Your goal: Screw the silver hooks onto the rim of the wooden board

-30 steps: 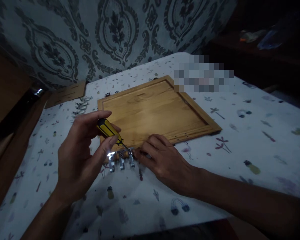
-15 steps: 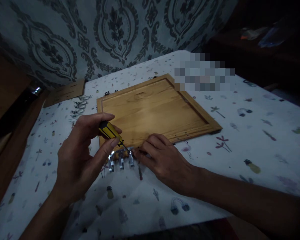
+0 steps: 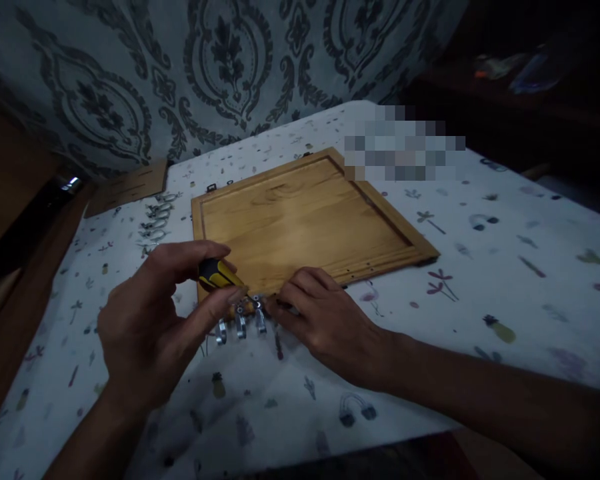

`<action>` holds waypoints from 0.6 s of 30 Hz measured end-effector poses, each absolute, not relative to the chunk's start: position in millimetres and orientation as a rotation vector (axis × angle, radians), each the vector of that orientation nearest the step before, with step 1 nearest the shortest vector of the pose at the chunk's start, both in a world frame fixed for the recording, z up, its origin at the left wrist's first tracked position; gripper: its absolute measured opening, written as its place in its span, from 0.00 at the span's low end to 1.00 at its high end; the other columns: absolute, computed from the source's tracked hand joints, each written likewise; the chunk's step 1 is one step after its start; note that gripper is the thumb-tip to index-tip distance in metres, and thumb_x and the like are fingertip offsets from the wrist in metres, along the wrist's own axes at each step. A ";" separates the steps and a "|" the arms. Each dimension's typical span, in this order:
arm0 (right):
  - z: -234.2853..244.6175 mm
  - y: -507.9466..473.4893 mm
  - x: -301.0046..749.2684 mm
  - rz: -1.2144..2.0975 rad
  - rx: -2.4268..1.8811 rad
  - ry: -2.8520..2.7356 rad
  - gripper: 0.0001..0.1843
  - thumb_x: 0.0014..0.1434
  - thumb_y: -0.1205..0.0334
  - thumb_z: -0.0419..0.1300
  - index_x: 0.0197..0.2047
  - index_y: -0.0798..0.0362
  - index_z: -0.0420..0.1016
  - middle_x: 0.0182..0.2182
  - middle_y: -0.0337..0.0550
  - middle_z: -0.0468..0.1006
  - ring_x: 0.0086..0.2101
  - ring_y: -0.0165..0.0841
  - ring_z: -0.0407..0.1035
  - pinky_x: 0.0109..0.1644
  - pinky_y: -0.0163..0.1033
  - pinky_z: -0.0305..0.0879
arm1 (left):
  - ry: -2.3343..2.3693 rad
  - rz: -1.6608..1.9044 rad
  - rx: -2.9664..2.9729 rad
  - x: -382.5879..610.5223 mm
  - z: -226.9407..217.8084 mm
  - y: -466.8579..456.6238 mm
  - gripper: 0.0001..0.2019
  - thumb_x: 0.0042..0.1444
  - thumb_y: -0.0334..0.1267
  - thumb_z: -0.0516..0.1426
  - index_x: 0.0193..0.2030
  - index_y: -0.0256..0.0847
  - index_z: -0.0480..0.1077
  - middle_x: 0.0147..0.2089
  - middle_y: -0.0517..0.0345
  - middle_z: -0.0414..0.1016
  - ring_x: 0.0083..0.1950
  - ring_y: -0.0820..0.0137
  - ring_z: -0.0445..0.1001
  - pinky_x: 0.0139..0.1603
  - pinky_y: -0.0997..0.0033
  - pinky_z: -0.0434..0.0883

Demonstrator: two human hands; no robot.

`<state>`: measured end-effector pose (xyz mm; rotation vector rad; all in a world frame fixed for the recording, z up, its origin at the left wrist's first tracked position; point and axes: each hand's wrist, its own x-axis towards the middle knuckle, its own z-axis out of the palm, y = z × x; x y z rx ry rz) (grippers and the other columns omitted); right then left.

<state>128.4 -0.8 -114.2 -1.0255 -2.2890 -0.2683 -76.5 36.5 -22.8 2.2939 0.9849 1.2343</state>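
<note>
A black-and-yellow screwdriver [image 3: 219, 275] is pinched between the thumb and fingers of my left hand [image 3: 153, 317]. It slants down to the right, its tip at the rightmost of three silver metal hooks [image 3: 260, 319]. The hooks sit along the near left edge of a framed wooden panel [image 3: 290, 220] that lies flat. Beside the same hook, my right hand [image 3: 323, 320] is closed, its fingers curled against the panel's edge. Whatever those fingertips grip is hidden.
Several more metal hooks [image 3: 156, 219] lie in a row left of the panel. A brown cardboard piece [image 3: 127, 189] rests at the back left, against the patterned wall [image 3: 230, 60]. A printed white cloth [image 3: 405, 413] covers the table. One area at the back right is pixelated.
My left hand and the screwdriver handle have tilted lower, and the hand has turned slightly. The right hand stays by the hook. The whole view has shifted a little.
</note>
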 end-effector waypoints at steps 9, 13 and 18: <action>-112.4 -2.5 130.2 -0.252 -1.017 -2.310 0.09 0.67 0.74 0.55 0.45 0.61 0.78 0.33 0.46 0.74 0.37 0.38 0.59 0.45 0.44 0.58 | 0.989 1.062 2.319 -80.0 -15.5 37.5 0.16 0.62 0.36 0.62 0.56 0.53 0.72 0.47 0.60 0.80 0.47 0.62 0.81 0.52 0.59 0.79; -112.4 -1.9 129.9 -0.295 -1.011 -2.292 0.10 0.68 0.74 0.55 0.44 0.60 0.78 0.33 0.46 0.74 0.37 0.38 0.59 0.45 0.44 0.57 | 0.995 1.131 2.314 -75.1 -22.0 37.6 0.15 0.59 0.39 0.65 0.53 0.52 0.73 0.46 0.58 0.80 0.47 0.60 0.80 0.51 0.57 0.78; -113.0 -0.7 128.6 -0.296 -0.998 -2.283 0.09 0.68 0.72 0.55 0.44 0.60 0.78 0.33 0.46 0.74 0.37 0.38 0.58 0.45 0.44 0.57 | 1.067 1.153 2.355 -76.1 -22.5 39.4 0.16 0.55 0.43 0.68 0.51 0.54 0.75 0.43 0.62 0.80 0.44 0.63 0.79 0.50 0.62 0.78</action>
